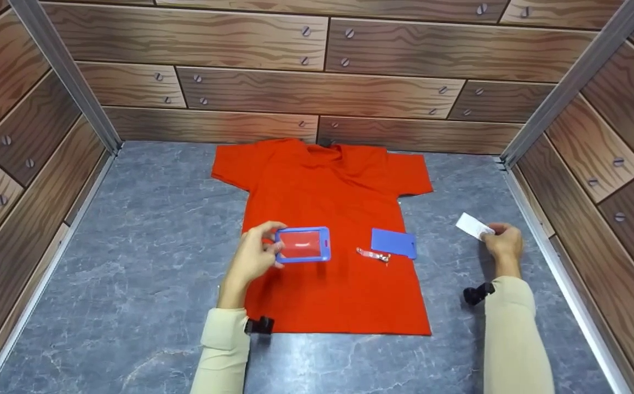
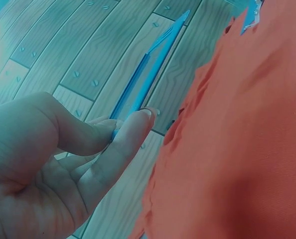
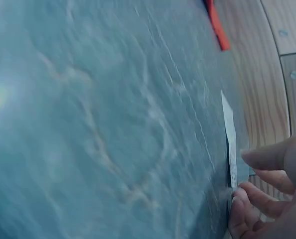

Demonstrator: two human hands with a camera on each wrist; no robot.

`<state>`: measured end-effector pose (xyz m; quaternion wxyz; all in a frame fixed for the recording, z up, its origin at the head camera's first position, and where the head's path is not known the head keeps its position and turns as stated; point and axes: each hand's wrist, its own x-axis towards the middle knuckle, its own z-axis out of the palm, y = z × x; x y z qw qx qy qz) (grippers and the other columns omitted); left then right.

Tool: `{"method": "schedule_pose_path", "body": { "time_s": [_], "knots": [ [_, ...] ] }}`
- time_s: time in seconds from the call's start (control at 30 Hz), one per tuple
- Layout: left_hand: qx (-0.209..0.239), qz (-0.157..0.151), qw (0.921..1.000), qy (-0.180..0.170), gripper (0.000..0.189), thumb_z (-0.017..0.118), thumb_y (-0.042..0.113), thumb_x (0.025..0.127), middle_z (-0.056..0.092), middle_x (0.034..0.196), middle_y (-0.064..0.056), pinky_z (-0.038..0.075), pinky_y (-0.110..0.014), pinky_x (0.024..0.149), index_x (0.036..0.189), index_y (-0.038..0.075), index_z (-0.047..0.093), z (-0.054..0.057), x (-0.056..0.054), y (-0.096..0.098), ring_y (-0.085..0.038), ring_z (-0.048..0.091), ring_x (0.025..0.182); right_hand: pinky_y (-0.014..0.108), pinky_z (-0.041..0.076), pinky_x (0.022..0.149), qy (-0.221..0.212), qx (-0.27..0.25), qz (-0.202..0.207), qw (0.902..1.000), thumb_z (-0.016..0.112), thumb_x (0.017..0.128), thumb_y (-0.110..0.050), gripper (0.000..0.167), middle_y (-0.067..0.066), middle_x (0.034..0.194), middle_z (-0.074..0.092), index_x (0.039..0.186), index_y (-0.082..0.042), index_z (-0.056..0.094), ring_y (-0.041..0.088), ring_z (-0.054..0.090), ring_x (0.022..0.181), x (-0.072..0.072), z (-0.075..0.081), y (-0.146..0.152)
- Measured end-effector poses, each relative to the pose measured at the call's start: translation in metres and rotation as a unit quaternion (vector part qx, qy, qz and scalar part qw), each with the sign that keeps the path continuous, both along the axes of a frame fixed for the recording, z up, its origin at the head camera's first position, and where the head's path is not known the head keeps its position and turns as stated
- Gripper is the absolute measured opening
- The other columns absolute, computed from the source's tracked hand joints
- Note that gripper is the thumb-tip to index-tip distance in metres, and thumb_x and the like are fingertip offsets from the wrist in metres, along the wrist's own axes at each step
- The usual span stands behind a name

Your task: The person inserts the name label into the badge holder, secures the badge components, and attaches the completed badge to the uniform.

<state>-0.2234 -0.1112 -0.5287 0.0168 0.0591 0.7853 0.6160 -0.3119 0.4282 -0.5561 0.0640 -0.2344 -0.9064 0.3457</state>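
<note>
- While our left hand pinches a blue holder over the red shirt, our right hand pinches a white card right of it
- Blue panel and clip lie on our shirt

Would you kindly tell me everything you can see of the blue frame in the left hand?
The blue frame is a slim, rounded rectangle that looks like plastic, with a see-through, apparently empty middle showing red and catching a glare streak, and a small slot at one end. The left hand pinches its opposite end between thumb and fingers, holding it raised over the red shirt.
</note>
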Motion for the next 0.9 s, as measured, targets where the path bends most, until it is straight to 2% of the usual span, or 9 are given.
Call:
{"method": "schedule_pose_path", "body": {
  "time_s": [0.1, 0.27, 0.43, 0.6, 0.77, 0.9],
  "knots": [
    [-0.001, 0.003, 1.0000, -0.001, 0.037, 0.064, -0.011, 0.094, 0.064, 0.096, -0.020, 0.064, -0.048, 0.060, 0.127, 0.004, 0.067, 0.000, 0.001, 0.000, -0.022, 0.070, 0.063, 0.045, 0.045, 0.090, -0.006, 0.017, 0.039, 0.9991, 0.070, 0.085, -0.006, 0.043, 0.034, 0.126, 0.063, 0.125, 0.010, 0.063, 0.045, 0.059, 0.111, -0.002, -0.001, 0.006],
    [-0.006, 0.005, 1.0000, -0.005, 0.036, 0.065, -0.010, 0.094, 0.065, 0.096, -0.020, 0.064, -0.043, 0.059, 0.127, 0.004, 0.067, 0.000, 0.002, -0.001, -0.022, 0.070, 0.063, 0.036, 0.046, 0.081, -0.027, 0.029, 0.090, 0.9951, 0.076, 0.082, -0.004, 0.051, 0.037, 0.122, 0.063, 0.127, 0.015, 0.060, 0.046, 0.061, 0.106, -0.002, 0.001, 0.010],
    [-0.006, 0.004, 1.0000, 0.001, 0.036, 0.065, -0.010, 0.094, 0.064, 0.095, -0.020, 0.064, -0.044, 0.060, 0.127, 0.005, 0.067, 0.001, 0.001, 0.001, -0.022, 0.070, 0.063, 0.034, 0.044, 0.077, -0.051, 0.019, 0.093, 0.9942, 0.080, 0.082, -0.009, 0.056, 0.034, 0.112, 0.063, 0.129, 0.015, 0.059, 0.041, 0.059, 0.101, -0.003, 0.004, 0.011],
    [-0.006, 0.000, 1.0000, -0.003, 0.036, 0.065, -0.011, 0.094, 0.064, 0.093, -0.019, 0.064, -0.044, 0.059, 0.126, 0.005, 0.067, 0.001, 0.001, 0.002, -0.021, 0.070, 0.063, 0.030, 0.043, 0.072, -0.051, 0.011, 0.092, 0.9944, 0.083, 0.081, -0.015, 0.049, 0.020, 0.094, 0.067, 0.115, 0.015, 0.063, 0.029, 0.057, 0.086, 0.000, 0.005, 0.012],
    [-0.004, 0.002, 1.0000, 0.002, 0.037, 0.066, -0.011, 0.093, 0.063, 0.092, -0.019, 0.064, -0.038, 0.057, 0.126, 0.005, 0.068, 0.001, 0.000, 0.002, -0.022, 0.071, 0.063, 0.023, 0.044, 0.062, -0.044, -0.055, 0.108, 0.9916, 0.080, 0.086, -0.012, 0.038, -0.007, 0.073, 0.060, 0.107, 0.015, 0.064, 0.010, 0.052, 0.070, 0.000, 0.009, 0.011],
    [-0.003, 0.001, 1.0000, 0.001, 0.037, 0.066, -0.011, 0.092, 0.065, 0.093, -0.020, 0.064, -0.041, 0.058, 0.126, 0.005, 0.068, 0.002, 0.000, 0.003, -0.023, 0.071, 0.063, 0.019, 0.051, 0.059, -0.044, -0.133, 0.120, 0.9828, 0.072, 0.092, -0.004, 0.029, -0.013, 0.068, 0.057, 0.110, 0.016, 0.061, 0.002, 0.055, 0.064, 0.000, 0.011, 0.009]
  ]
}}
